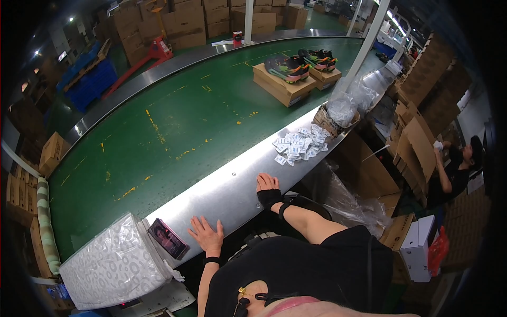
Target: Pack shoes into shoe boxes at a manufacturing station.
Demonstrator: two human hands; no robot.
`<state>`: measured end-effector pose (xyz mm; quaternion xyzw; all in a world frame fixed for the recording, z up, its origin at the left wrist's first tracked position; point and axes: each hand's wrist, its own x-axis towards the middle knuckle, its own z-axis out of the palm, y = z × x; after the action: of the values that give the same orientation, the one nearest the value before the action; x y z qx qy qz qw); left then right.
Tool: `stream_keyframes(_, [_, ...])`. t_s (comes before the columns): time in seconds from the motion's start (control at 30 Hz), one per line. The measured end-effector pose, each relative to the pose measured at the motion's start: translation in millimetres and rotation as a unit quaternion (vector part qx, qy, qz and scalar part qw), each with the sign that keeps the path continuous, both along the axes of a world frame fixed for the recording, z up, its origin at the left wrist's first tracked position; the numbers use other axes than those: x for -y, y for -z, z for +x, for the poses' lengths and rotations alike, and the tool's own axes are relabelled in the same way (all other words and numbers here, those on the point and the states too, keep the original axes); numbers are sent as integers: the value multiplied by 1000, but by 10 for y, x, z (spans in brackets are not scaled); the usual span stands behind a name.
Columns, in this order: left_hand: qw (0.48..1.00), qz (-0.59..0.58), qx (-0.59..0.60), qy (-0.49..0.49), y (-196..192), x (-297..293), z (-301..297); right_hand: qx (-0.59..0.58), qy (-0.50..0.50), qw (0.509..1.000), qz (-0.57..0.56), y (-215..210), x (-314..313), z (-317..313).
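My left hand (207, 235) rests palm down on the metal ledge (222, 185), its fingers spread and holding nothing. Just left of it lies a phone (168, 239) with a lit screen. Further right on the same ledge, my right hand (268, 188), in a black fingerless glove, lies flat with its fingers stretched out and nothing in them. Beyond that hand is a loose pile of small white sachets (300, 145). Two pairs of black, multicoloured sneakers (288, 68) stand on brown shoe boxes (285, 90) on the green conveyor belt (158, 132).
A stack of patterned paper sheets in plastic (113, 264) sits at the ledge's left end. Beside the sachets stands a carton holding clear plastic bags (340, 110). A co-worker (454, 169) handles cardboard at right. A red pallet jack (158, 50) and stacked cartons (185, 24) are behind the belt.
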<state>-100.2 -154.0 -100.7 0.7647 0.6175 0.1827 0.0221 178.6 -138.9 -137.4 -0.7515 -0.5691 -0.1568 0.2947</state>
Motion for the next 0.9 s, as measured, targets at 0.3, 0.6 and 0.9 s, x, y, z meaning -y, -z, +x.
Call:
stream_keyframes(0.3, [1000,-5,1,-1,-12,1,-2,-2,-3,1000,-5,-1,-2,0])
stream_keyframes(0.6, [1000,-7,2,0,-17,2,5,-14,2,1000,-6,8,-1,4])
stream_keyframes(0.9, [1000,17,8,7,-20,6,1,-5,1,1000,-6,-30,15,-13])
